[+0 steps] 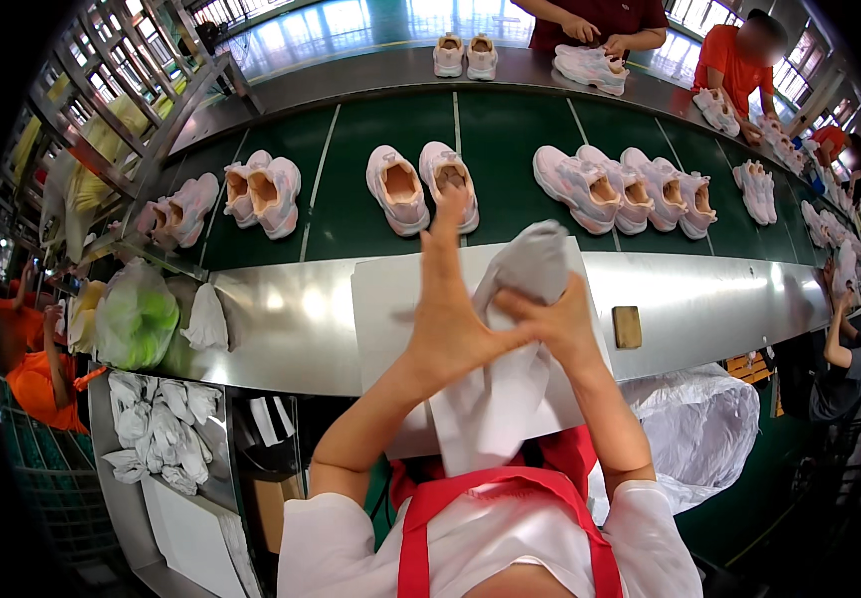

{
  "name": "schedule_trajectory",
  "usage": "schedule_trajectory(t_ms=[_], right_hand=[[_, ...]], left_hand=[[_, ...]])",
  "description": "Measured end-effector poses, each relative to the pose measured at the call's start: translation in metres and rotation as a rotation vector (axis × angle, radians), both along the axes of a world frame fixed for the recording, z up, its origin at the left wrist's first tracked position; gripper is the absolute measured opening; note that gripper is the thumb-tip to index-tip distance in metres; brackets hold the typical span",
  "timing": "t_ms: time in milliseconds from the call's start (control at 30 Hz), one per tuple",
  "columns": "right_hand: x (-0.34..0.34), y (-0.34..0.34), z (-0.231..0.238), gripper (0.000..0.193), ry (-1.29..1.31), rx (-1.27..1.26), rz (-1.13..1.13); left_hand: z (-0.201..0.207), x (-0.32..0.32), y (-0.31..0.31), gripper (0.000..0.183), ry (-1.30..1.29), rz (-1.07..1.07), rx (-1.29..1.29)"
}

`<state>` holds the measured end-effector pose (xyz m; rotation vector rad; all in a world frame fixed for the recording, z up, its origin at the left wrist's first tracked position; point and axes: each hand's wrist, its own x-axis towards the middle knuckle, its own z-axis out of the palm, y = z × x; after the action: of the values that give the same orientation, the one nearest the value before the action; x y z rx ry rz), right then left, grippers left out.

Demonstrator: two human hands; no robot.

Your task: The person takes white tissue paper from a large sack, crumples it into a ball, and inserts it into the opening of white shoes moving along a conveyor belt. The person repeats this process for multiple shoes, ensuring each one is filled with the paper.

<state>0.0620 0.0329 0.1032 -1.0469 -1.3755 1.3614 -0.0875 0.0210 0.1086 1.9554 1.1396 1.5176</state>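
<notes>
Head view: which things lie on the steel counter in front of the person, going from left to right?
Green bag → white wad → white sheet under the hands → brown block.

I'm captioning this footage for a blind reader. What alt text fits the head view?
Seen from above, a person's left hand and right hand crumple a sheet of white tissue paper over a steel workbench. Beyond it, pairs of pale pink sneakers sit on a green conveyor belt.
</notes>
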Motion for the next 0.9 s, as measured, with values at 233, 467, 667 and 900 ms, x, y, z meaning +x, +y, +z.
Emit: schedule_trajectory(t_ms=[233,467,667,900], right_hand=[[0.028,-0.006,0.033,0.027,-0.214,0.12,-0.135],[0.01,-0.035,0.029,0.029,-0.542,1.419,0.018],[-0.021,-0.047,-0.004,0.025,-0.439,1.086,0.457],[-0.031,-0.035,-0.006,0.034,-0.404,1.072,0.661]], left_hand=[[-0.038,-0.029,-0.013,0.111,0.227,-0.065,-0.387],[-0.063,-0.037,-0.015,0.108,-0.905,-0.906,-1.27],[-0.05,-0.047,-0.008,0.094,-0.749,-0.548,-1.14],[-0.041,-0.027,0.009,0.044,-0.638,-0.549,-0.999]])
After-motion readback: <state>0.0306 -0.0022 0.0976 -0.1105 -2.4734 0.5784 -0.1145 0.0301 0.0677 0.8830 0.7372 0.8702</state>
